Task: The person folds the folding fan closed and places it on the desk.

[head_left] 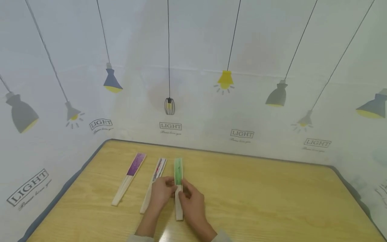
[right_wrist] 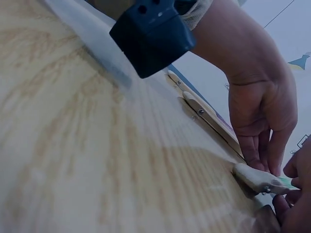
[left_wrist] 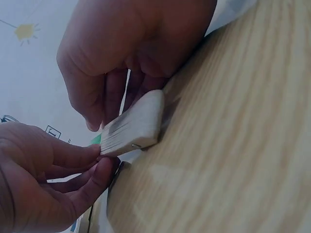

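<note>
A folded hand fan with a green section and pale wooden ribs [head_left: 179, 205] points away from me on the table. My left hand [head_left: 163, 192] pinches its left side about halfway along, thumb and fingertips at the ribs. On the opposite side, my right hand [head_left: 192, 201] pinches it with thumb and index finger. In the left wrist view the ribs of the green fan [left_wrist: 136, 124] sit stacked together, their rounded pivot end close over the wood. Left of it lies a folded white patterned fan [head_left: 146, 198], partly covered by my left hand. Farther left rests a folded purple fan [head_left: 135, 164].
The light wood table [head_left: 272, 198] extends to both sides. A white sheet [head_left: 199, 111] printed with lamps and "LIGHT" labels rises behind and beside it. In the right wrist view, a dark wrist device [right_wrist: 153, 41] sits on my left forearm.
</note>
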`<state>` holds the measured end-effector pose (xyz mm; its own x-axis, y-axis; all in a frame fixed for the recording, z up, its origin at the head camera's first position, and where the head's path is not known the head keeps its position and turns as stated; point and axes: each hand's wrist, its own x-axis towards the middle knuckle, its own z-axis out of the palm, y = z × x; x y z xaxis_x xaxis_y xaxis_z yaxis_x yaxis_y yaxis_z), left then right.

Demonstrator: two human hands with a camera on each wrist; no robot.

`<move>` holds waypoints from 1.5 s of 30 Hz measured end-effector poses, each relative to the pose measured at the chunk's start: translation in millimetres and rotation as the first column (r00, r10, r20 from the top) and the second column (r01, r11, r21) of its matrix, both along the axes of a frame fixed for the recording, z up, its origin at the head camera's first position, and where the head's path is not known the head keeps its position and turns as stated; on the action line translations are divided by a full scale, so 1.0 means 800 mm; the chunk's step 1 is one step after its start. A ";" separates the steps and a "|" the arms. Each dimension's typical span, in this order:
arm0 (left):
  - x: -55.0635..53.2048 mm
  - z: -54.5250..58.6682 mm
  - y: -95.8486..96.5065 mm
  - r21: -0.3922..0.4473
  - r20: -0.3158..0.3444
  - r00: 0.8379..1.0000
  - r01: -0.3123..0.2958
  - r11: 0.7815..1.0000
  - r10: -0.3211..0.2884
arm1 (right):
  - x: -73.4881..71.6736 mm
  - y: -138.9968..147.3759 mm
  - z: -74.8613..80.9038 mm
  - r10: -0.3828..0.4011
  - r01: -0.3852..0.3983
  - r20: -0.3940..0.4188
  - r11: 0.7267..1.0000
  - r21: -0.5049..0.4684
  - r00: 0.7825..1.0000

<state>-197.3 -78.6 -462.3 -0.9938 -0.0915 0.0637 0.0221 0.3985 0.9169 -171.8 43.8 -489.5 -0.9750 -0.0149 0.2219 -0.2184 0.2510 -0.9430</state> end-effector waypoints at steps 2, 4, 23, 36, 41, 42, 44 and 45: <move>0.001 0.001 -0.001 -0.072 -0.016 1.000 -0.009 0.997 0.007 | 0.001 0.000 0.001 0.016 -0.016 0.015 1.000 0.009 1.000; 0.003 0.002 -0.002 -0.139 -0.044 0.999 -0.015 0.990 0.009 | 0.000 0.000 0.001 0.028 -0.029 0.029 0.999 0.019 0.999; 0.008 0.000 -0.005 -0.243 -0.122 0.992 -0.044 0.969 0.015 | -0.004 0.011 0.010 0.118 -0.114 0.158 0.993 -0.030 0.980; 0.004 -0.007 0.001 -0.175 -0.137 0.989 -0.075 0.982 0.052 | -0.011 0.021 0.011 0.146 -0.132 0.183 0.987 -0.087 0.972; 0.002 -0.001 0.003 -0.165 -0.111 0.992 -0.070 0.984 0.052 | -0.013 0.022 0.012 0.144 -0.137 0.161 0.989 -0.058 0.976; 0.002 -0.001 0.004 -0.156 -0.106 0.993 -0.067 0.985 0.051 | -0.013 0.023 0.012 0.146 -0.138 0.155 0.989 -0.059 0.977; 0.000 0.000 0.005 -0.131 -0.087 0.995 -0.061 0.990 0.050 | -0.014 0.024 0.012 0.155 -0.148 0.140 0.987 -0.061 0.978; 0.000 0.000 0.005 -0.122 -0.077 0.996 -0.059 0.991 0.050 | -0.014 0.024 0.011 0.160 -0.153 0.141 0.986 -0.061 0.977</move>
